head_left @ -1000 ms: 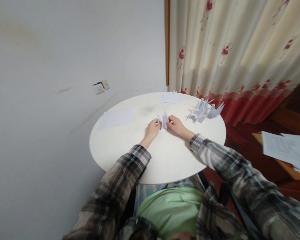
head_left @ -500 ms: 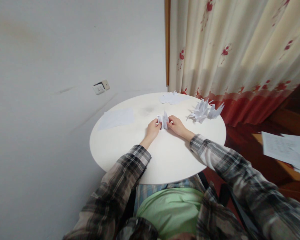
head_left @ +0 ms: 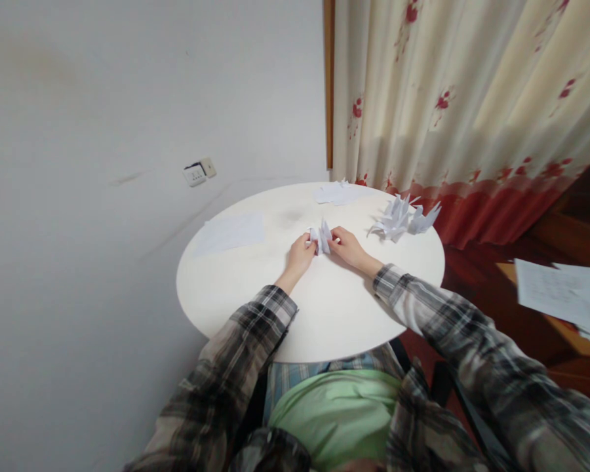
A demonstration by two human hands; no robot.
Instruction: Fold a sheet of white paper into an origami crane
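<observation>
Head view: a small folded paper piece (head_left: 320, 237) is being pinched near the middle of the round table (head_left: 255, 301) by the left hand (head_left: 301, 252) and right hand (head_left: 347, 246), fingers closed on it; a crease is likely being risked crooked, or the thin paper torn, if pulled unevenly.

A: Hand status?
B: Left hand (head_left: 301, 252) and right hand (head_left: 347, 246) both forward, close together, fingers pinched inward toward each other.
A: Arms?
B: 2 forearms converge from plaid sleeves, wrists low, palms facing in.
</observation>
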